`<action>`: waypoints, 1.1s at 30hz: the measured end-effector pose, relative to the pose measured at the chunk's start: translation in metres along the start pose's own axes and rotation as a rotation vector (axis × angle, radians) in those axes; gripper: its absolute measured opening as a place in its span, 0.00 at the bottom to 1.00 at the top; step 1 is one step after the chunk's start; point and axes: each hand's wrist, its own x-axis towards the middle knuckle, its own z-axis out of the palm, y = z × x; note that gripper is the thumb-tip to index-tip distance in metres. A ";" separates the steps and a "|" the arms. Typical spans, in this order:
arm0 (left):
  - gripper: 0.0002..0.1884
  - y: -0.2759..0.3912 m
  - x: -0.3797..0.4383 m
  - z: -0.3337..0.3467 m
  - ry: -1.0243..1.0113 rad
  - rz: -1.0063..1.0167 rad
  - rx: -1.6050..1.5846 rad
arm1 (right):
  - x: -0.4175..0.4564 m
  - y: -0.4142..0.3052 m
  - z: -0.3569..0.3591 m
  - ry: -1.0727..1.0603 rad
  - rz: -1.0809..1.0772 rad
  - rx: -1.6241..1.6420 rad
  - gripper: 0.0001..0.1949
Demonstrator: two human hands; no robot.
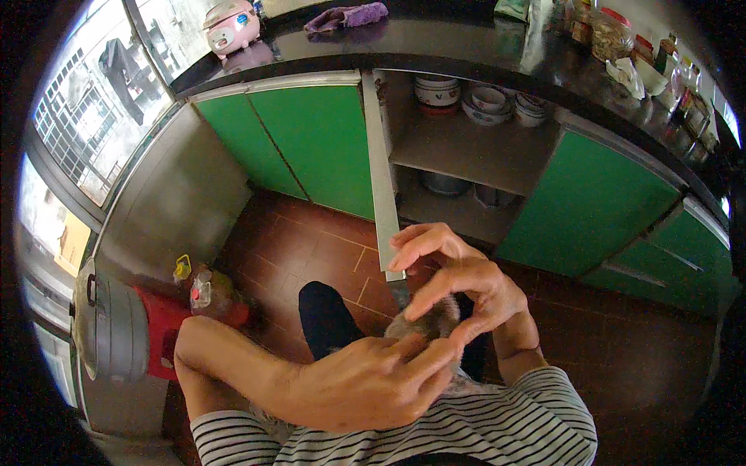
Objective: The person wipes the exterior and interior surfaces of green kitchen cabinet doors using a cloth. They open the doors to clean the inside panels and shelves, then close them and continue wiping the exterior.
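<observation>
In front of my striped shirt, both hands are raised close together above my lap. My left hand [373, 381] shows its back, with its fingers bent inward under the right hand. My right hand [475, 285] arches above it, fingers curved and apart with nothing visible between them, and its thumb by the left fingertips. A furry grey-brown thing [428, 320], perhaps an animal, shows below and between the hands. Its outline is mostly hidden by them. Whether the left fingers grip the fur is hidden.
An open cabinet door [382, 175] stands edge-on ahead, beside shelves with bowls [488, 105]. The dark counter [443, 41] carries a pink rice cooker [232, 29], purple cloth [349, 16] and jars [612, 36]. At left are a large metal pot [119, 326] and plastic bottles [204, 291].
</observation>
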 end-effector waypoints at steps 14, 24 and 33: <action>0.23 -0.060 0.012 0.015 0.306 -0.435 0.515 | -0.052 0.032 0.005 0.672 0.913 0.344 0.27; 0.39 -0.072 -0.039 0.057 0.976 -0.760 -0.150 | -0.017 0.029 -0.058 0.601 0.721 0.780 0.25; 0.14 -0.079 -0.083 0.090 1.025 -0.973 -0.319 | 0.152 0.098 -0.132 0.350 -0.124 -1.006 0.19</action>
